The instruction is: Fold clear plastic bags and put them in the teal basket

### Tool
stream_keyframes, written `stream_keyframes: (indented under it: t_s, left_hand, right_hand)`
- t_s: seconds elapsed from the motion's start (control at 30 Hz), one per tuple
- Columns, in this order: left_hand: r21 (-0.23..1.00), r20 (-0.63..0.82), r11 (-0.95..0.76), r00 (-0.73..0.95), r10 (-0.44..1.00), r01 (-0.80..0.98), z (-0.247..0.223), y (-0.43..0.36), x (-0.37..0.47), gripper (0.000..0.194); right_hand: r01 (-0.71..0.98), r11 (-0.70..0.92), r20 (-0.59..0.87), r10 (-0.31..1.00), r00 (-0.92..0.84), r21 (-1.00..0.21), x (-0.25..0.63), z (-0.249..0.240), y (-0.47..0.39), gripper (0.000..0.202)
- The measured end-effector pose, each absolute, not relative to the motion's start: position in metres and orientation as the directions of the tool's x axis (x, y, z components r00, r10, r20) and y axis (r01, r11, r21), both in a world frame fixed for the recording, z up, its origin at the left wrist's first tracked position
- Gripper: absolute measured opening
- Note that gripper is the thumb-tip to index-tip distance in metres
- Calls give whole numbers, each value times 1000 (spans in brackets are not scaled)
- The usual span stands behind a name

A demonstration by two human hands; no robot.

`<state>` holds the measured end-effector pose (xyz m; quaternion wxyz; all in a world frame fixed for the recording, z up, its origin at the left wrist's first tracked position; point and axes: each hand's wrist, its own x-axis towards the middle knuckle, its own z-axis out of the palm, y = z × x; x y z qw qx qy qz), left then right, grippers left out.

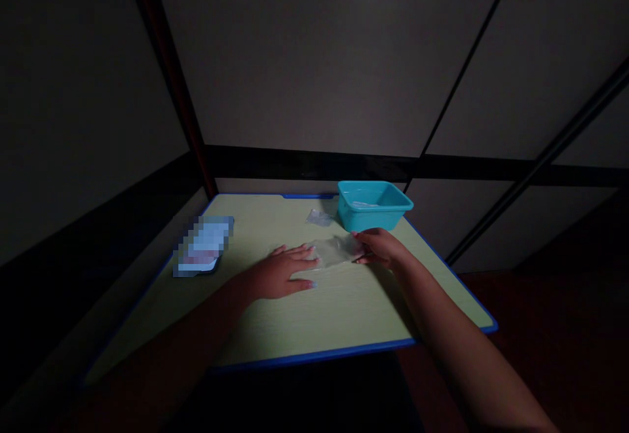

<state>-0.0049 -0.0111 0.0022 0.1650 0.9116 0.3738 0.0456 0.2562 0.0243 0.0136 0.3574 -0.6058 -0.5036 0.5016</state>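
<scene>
Plastic bag (337,251): one, mid-desk; could crease or tear if opposing hands pull unevenly.
Left hand (279,276): one, spread flat on its left end.
Right hand (383,247): one, fingers curled, pinching its right end.
Turquoise tub (368,221): one (contents unclear).
Clear packet (319,217): one, beside tub.
Desk (304,321): one.

No text, label, brand, number or sign can be read. Coarse square blocks hide the face of the device (204,244), so any writing there is illegible; none is legible on the bag (337,251) or the tub (371,219) either.
</scene>
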Motion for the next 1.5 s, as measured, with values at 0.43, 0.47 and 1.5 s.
stream_keyframes:
  t_s: [0.43,0.47,1.5]
  left_hand:
    - [336,-5,-680,723,691,652,0,-11,-5,53]
    - [324,0,-681,720,694,657,0,-11,-5,55]
    - [244,189,-795,777,601,556,-10,0,5,49]
  right_hand:
    - [448,-154,-201,978,-58,-881,260,0,31,23]
    - [429,-162,-206,977,-57,-889,260,0,31,23]
    - [104,16,6,996,-88,-994,258,17,24,25]
